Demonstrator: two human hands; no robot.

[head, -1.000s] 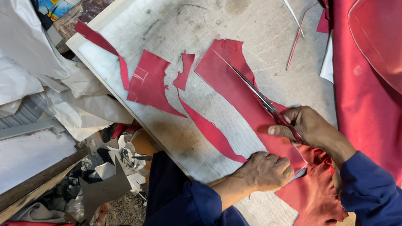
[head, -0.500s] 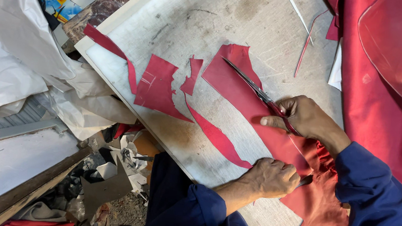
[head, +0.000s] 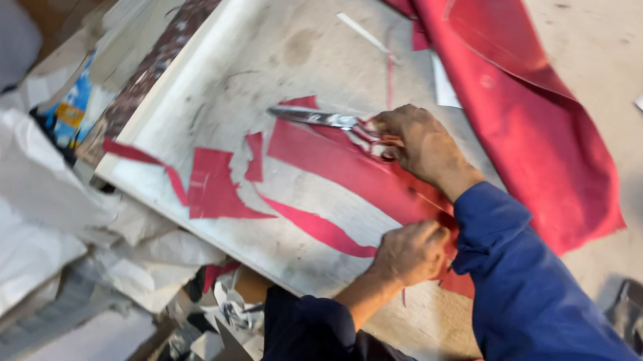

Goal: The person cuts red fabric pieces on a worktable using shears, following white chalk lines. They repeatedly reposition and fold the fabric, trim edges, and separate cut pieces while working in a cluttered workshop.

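Red fabric strip [head: 354, 172] lies flat on the worn white board [head: 272, 48], where the right hand [head: 421, 145], fingers closed through the handles, holds scissors [head: 320, 117] at its far end, while the left hand [head: 409, 252] presses a closed fist on its near edge.

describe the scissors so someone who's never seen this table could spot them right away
Start at the pale, scuffed work board strewn with red fabric scraps. Near its middle, the right hand grips the scissors by their handles, blades pointing away to the left over a long red fabric piece. They are the only shiny metal thing among the soft red cuttings.
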